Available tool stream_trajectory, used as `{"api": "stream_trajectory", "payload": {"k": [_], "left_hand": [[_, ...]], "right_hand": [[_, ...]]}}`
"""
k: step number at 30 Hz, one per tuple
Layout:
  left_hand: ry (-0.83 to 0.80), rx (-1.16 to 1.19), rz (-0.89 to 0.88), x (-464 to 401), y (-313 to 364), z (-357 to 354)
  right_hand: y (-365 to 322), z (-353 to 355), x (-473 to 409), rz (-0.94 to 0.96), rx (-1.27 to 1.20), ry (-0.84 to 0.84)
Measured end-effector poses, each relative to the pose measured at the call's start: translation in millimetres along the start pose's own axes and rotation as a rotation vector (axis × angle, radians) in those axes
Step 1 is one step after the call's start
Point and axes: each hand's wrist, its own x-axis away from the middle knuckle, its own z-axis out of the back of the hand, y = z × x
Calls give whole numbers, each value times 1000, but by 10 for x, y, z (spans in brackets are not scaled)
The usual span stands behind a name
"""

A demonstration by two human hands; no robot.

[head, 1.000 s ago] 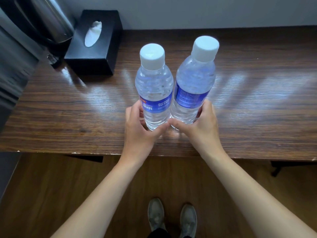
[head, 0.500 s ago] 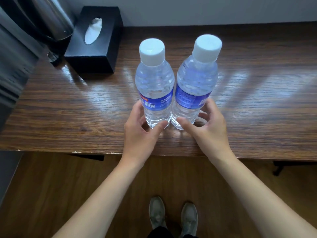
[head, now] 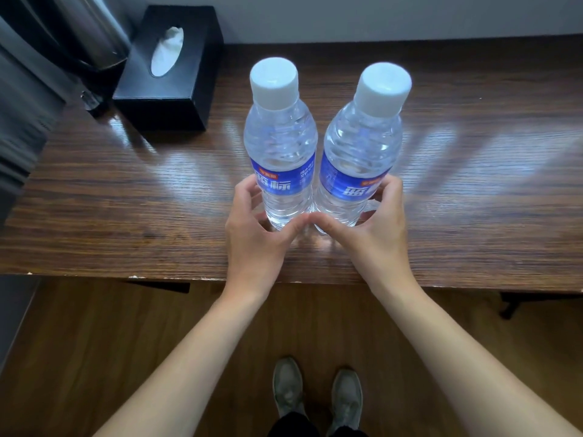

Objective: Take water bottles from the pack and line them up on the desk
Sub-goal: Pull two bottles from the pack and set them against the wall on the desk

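Since a second ago both bottles have turned labels-forward, the left hand (head: 252, 234) curled loosely around the left bottle (head: 280, 146) and the right hand (head: 375, 228) around the right bottle (head: 359, 152), upright, touching, near the desk (head: 126, 200) edge; a careless nudge could topple both.

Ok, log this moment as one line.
left hand: cupping left water bottle | right hand: cupping right water bottle | bottles: upright, side by side on desk | pack: unseen
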Motion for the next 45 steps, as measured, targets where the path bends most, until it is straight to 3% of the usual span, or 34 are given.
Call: {"api": "stream_trajectory", "payload": {"k": [5,10,27,33,45], "left_hand": [[-25,-65,-1,52,34,15],[64,-160,-26,112,40,-9],[141,-191,32,264,78,-111],[221,-119,105,259,68,-192],[163,-25,108,-287,76,-339]], "right_hand": [[48,28,91,36,-44,-29],[43,-2,98,15,-35,26],[39,-72,221,-50,-26,135],[48,-145,216,-16,-1,174],[77,-259,-344,39,41,187]]}}
